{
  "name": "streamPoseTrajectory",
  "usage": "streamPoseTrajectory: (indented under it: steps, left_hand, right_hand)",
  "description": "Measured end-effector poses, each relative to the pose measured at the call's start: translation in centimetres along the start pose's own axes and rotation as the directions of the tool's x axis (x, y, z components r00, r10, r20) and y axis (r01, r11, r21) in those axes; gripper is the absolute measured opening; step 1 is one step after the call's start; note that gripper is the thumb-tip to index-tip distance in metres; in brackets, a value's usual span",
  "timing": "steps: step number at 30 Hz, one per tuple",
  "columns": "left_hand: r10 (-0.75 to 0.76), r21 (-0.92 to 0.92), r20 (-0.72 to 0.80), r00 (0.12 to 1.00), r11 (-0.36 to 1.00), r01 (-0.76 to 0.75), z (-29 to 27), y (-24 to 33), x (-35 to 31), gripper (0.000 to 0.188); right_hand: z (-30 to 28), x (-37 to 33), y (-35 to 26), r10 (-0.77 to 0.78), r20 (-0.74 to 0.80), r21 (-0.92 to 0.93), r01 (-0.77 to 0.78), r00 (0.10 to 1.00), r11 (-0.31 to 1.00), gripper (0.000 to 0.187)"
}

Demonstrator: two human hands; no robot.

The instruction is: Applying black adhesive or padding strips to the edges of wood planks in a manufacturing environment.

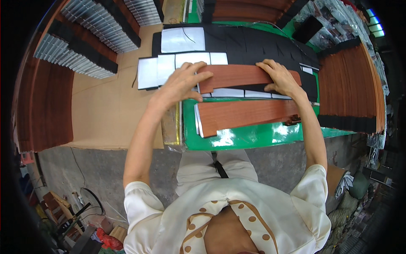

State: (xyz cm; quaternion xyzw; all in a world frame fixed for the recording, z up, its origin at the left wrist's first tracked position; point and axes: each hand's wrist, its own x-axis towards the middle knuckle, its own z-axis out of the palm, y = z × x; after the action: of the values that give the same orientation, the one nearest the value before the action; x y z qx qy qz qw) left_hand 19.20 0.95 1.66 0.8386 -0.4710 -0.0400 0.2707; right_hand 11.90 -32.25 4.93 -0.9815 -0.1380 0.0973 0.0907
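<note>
A reddish-brown wood-grain strip (237, 76) lies crosswise in front of me, over black and white pieces. My left hand (179, 84) grips its left end, fingers on the far side and thumb near the close edge. Toward the other end, my right hand (280, 79) spans the strip's width, fingers at the far edge and thumb at the near one. Closer to me rests a small stack of similar wood-grain strips (247, 116), white edges showing at its left end. White-faced pieces (182, 39) lie beyond my left hand, and black sheets (249, 44) spread behind the strip.
The glossy green tabletop (253, 142) meets a brown cardboard-covered surface (114, 101) on the left. Tall rows of stacked wood-grain strips (91, 36) stand at the far left. Another row (347, 80) borders the right side, with plastic-wrapped bundles (334, 21) behind it.
</note>
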Motion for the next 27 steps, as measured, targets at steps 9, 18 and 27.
streamPoseTrajectory:
  steps: [9,18,27]
  left_hand:
    - [0.093,-0.016,-0.298,0.95,0.995,-0.102,0.2,-0.7,-1.1,0.04]
    - [-0.248,-0.271,-0.403,0.881,0.952,0.144,-1.7,11.0,-7.8,0.02]
    - [-0.271,-0.294,-0.249,0.93,0.936,0.194,1.0,11.0,-8.8,0.031]
  right_hand:
    - [-3.3,-1.6,0.0,-0.077,-0.071,0.235,0.092,0.995,0.968,0.049]
    - [-6.0,-9.4,-4.2,-0.179,-0.102,0.098,0.189,0.979,0.977,0.025]
    - [-2.1,-10.6,-3.1,-0.14,-0.229,0.175,0.182,0.963,0.968,0.027]
